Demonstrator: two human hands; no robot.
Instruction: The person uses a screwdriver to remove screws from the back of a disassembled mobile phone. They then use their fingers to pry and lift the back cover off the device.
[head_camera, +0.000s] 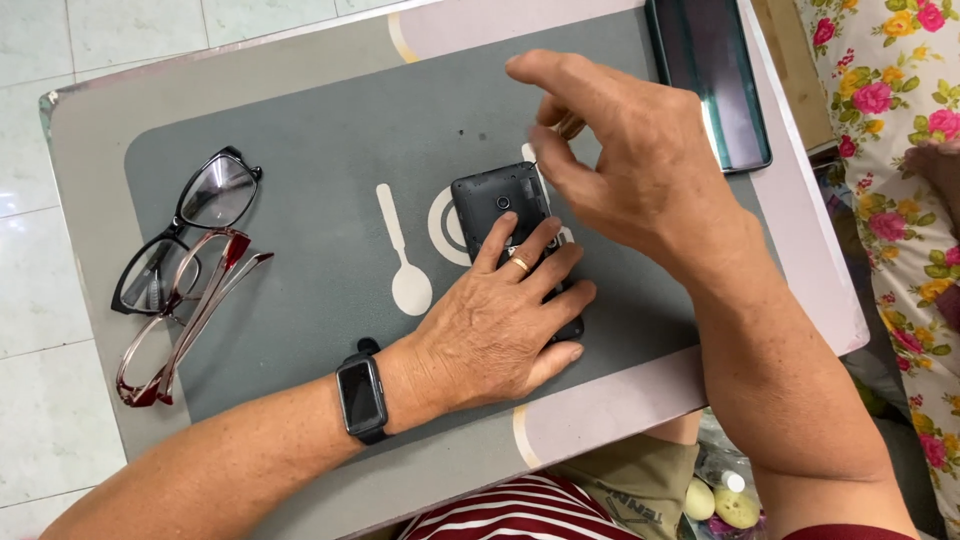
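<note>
A small black phone (497, 200) lies back-up, its rear cover off, on a grey placemat (320, 150) printed with a white spoon. My left hand (495, 325), with a gold ring and a black smartwatch (362, 397) on the wrist, lies flat over the phone's lower half and pins it to the mat. My right hand (625, 160) hovers just above the phone's top right corner. Its fingers pinch a thin tool (570, 125) whose fine tip points down at the phone's edge; most of the tool is hidden by the fingers.
Black-framed glasses (215, 195) and red-framed glasses (190, 320) lie at the mat's left end. A dark flat device (710, 80) rests at the table's far right corner. Beyond the right edge are floral cloth (890, 150) and another person's hand (938, 165).
</note>
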